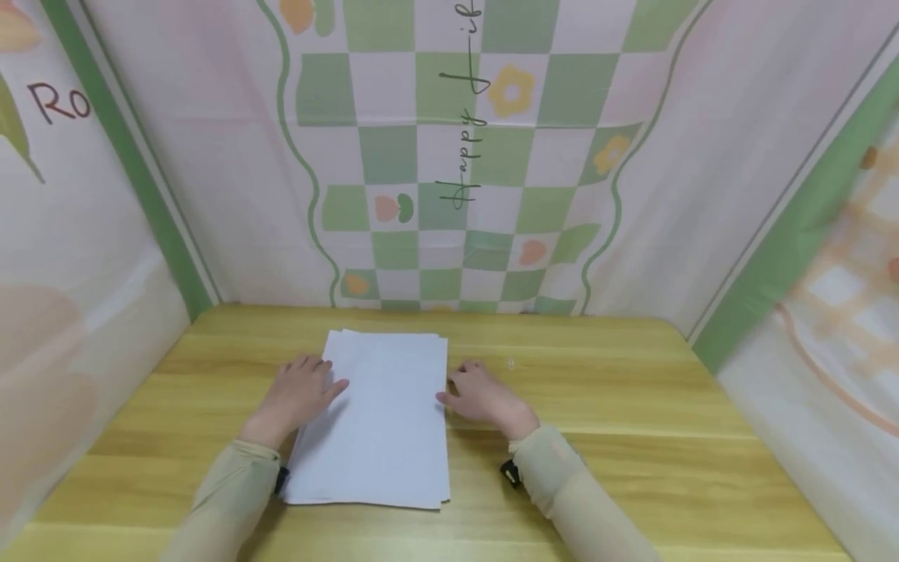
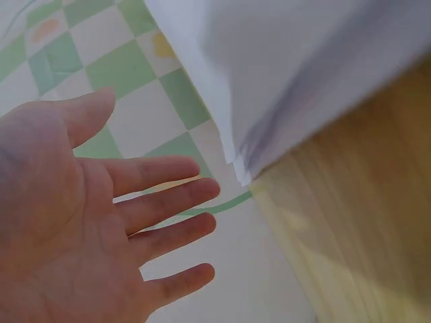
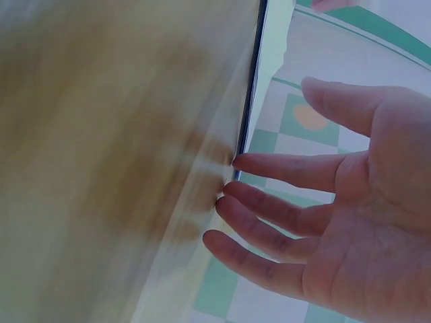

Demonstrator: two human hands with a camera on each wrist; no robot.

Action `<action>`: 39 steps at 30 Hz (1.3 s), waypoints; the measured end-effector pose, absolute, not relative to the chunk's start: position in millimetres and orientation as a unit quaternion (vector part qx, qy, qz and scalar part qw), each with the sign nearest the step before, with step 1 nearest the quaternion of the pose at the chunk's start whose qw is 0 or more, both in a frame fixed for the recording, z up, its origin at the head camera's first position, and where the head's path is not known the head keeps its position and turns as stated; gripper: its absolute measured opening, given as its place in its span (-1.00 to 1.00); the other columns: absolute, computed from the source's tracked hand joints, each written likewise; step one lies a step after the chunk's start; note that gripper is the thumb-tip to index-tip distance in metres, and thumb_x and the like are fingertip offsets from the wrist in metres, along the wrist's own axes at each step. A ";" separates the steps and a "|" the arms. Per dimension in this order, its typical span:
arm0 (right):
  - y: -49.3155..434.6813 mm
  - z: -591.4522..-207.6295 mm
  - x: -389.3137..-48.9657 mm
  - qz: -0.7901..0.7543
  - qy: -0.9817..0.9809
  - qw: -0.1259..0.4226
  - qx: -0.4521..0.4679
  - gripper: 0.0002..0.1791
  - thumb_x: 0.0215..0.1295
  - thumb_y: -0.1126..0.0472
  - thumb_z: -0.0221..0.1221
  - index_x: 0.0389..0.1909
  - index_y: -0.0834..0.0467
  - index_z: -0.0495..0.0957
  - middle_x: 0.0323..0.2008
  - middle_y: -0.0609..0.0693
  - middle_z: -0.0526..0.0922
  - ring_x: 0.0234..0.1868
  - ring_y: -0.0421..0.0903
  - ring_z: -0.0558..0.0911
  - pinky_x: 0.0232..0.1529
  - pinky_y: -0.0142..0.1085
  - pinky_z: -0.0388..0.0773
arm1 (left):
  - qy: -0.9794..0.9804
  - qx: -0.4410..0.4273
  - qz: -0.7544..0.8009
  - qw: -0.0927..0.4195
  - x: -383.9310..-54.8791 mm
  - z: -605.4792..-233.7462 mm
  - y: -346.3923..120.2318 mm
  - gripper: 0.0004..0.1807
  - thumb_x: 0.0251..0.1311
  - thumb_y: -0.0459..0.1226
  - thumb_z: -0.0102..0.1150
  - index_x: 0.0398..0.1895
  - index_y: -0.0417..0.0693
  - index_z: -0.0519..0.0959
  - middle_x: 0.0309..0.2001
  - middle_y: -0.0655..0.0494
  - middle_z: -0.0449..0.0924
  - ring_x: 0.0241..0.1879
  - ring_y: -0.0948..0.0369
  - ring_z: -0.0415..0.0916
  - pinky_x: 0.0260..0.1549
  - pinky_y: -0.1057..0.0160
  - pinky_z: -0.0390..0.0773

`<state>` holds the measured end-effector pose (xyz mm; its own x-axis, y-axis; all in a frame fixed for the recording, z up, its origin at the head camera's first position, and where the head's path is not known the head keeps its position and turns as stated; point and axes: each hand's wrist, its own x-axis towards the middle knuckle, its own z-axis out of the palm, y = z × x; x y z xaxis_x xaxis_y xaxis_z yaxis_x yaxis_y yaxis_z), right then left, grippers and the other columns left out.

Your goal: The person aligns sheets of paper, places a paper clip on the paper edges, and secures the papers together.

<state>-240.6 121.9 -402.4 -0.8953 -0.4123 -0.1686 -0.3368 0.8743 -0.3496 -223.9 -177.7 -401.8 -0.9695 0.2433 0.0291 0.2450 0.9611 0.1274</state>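
A stack of white paper sheets lies flat on the wooden table, its edges slightly uneven at the corners. At its left side is my left hand, the thumb reaching over the top sheet. The left wrist view shows that hand with straight, spread fingers, near a corner of the paper. Along the stack's right side is my right hand, its thumb at the paper's edge. In the right wrist view the right hand's fingers are extended, with their tips at the tabletop. Neither hand grips the paper.
The wooden table extends on both sides of the stack. A tiny pale item or mark is on the table beyond the right hand. Behind stands a green-and-white checked curtain, and printed cloth hangs at both sides.
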 end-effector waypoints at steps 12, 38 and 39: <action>114.8 -399.3 -235.9 -0.159 0.961 0.137 -0.178 -0.33 0.38 -0.08 0.04 0.28 0.36 0.30 0.32 0.40 0.19 0.36 0.27 0.20 0.32 0.08 0.23 | -0.992 -0.102 -0.067 -0.033 -219.7 -405.9 -188.6 -0.28 0.38 0.08 -0.17 0.20 -0.45 0.34 0.24 -0.40 0.30 0.26 -0.31 0.20 0.20 -0.31 0.18; 104.1 -393.5 -236.0 -0.221 0.950 0.168 -0.143 -0.30 0.36 -0.06 0.06 0.27 0.43 0.26 0.30 0.40 0.27 0.37 0.27 0.21 0.35 0.08 0.19 | -0.991 -0.088 -0.081 -0.066 -220.4 -409.1 -193.4 -0.30 0.38 0.08 -0.15 0.20 -0.42 0.36 0.23 -0.41 0.30 0.26 -0.33 0.16 0.19 -0.34 0.16; 103.8 -393.4 -236.3 -0.225 0.949 0.171 -0.141 -0.30 0.37 -0.06 0.05 0.27 0.43 0.26 0.29 0.40 0.28 0.37 0.28 0.20 0.35 0.08 0.19 | -0.990 -0.088 -0.083 -0.067 -220.5 -409.0 -193.6 -0.30 0.38 0.08 -0.15 0.20 -0.41 0.35 0.23 -0.41 0.30 0.26 -0.33 0.16 0.20 -0.34 0.16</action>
